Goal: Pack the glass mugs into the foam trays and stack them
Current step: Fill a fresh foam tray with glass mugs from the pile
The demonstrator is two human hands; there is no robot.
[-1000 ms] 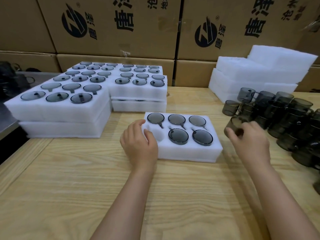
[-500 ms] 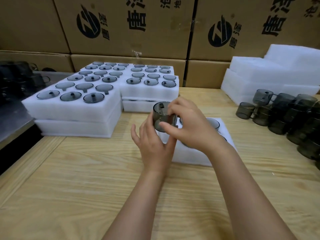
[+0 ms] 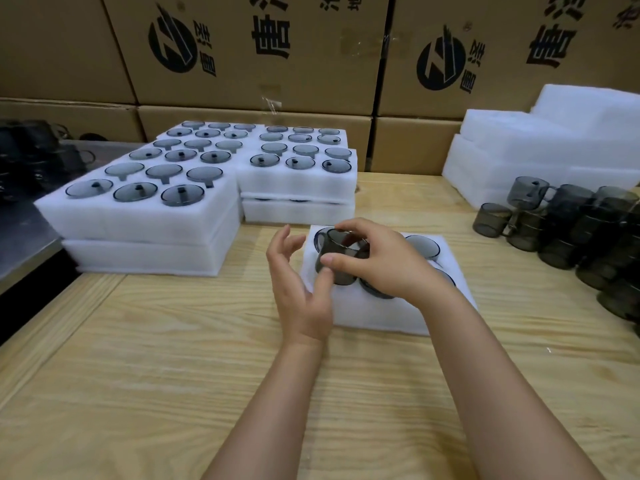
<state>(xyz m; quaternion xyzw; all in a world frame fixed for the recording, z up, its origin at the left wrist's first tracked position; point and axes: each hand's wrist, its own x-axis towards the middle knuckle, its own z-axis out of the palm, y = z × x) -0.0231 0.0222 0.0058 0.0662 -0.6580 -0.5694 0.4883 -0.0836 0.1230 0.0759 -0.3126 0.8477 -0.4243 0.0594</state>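
Observation:
A white foam tray (image 3: pixel 381 317) lies on the wooden table in front of me, with smoky glass mugs sunk in its pockets. My right hand (image 3: pixel 384 261) grips one smoky grey mug (image 3: pixel 337 252) by its top and side, just above the tray's near-left pocket. My left hand (image 3: pixel 298 289) is at the tray's left edge, fingers spread, its thumb touching the mug's lower side. Loose mugs (image 3: pixel 568 223) stand clustered at the right. The hands hide most of the tray's pockets.
Filled foam trays (image 3: pixel 145 216) are stacked two high at the left and at the back centre (image 3: pixel 298 185). Empty foam pieces (image 3: pixel 540 150) are piled at the back right. Printed cardboard boxes (image 3: pixel 263 53) wall the far side. A metal surface (image 3: pixel 20 244) adjoins the table's left edge.
My right hand took a mug from the cluster at the right and carried it over the tray. It now sits lower, near the left pocket, and my left hand has opened beside it.

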